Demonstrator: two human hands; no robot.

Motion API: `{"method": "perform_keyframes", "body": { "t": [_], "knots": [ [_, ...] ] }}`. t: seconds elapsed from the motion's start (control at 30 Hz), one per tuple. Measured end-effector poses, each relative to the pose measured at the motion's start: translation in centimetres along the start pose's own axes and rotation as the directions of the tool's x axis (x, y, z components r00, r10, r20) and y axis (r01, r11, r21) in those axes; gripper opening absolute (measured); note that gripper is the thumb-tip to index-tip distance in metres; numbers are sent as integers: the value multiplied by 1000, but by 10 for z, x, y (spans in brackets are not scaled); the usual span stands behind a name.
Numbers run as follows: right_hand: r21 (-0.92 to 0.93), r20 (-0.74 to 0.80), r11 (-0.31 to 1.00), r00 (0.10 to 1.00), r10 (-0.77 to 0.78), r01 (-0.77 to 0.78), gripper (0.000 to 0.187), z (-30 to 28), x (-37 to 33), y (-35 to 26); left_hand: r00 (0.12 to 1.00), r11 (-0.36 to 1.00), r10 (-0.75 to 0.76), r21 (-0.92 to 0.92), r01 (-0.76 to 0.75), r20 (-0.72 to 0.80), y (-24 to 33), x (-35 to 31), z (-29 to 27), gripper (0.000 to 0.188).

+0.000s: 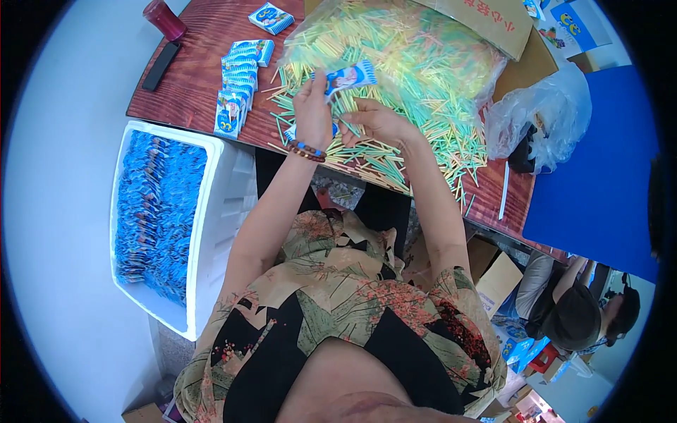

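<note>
My left hand (312,111), with beaded bracelets at its wrist, pinches one end of a blue-and-white packet (351,77) above the table. Close to its right, my right hand (379,123) has its fingers curled around a few thin coloured sticks (343,106); the fingertips partly hide them. Loose yellow, green and pink sticks (381,151) spread under and around both hands. A second blue-and-white packet lies among them, mostly covered by my left hand. Behind the hands, a large clear plastic bag (416,49) is full of such sticks.
Left of the sticks, overlapping packets (240,77) form a row, with another packet (271,18) farther back. A white foam box (211,176) full of blue packets stands at the left. Rightward are a crumpled plastic bag (557,113), a blue board (592,183) and a person (575,317).
</note>
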State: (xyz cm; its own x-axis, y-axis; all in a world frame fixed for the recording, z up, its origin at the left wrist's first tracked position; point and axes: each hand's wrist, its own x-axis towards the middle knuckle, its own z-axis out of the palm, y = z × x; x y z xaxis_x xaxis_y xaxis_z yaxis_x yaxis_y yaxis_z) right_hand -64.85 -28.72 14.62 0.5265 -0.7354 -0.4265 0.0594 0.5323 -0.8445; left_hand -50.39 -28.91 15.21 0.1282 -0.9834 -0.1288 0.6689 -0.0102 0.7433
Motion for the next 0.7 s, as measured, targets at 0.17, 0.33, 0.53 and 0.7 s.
{"method": "perform_keyframes", "body": {
  "t": [0.17, 0.33, 0.53, 0.7],
  "knots": [
    [186, 118, 982, 991, -55, 32, 21, -6, 3, 12, 999, 994, -47, 102, 49, -24, -18, 6, -7, 28],
    [-173, -126, 979, 984, -127, 104, 19, 4, -1, 1, 988, 998, 58, -19, -61, -142, -14, 4, -8, 26],
    [-48, -337, 826, 769, -543, 562, 26, 9, -3, 3, 990, 999, -26, -42, 20, -140, -11, -14, -49, 30],
    [9, -466, 450, 402, -788, 893, 21, 61, -9, -13, 986, 997, -51, -68, 40, -161, -19, -31, -49, 28]
  ]
}}
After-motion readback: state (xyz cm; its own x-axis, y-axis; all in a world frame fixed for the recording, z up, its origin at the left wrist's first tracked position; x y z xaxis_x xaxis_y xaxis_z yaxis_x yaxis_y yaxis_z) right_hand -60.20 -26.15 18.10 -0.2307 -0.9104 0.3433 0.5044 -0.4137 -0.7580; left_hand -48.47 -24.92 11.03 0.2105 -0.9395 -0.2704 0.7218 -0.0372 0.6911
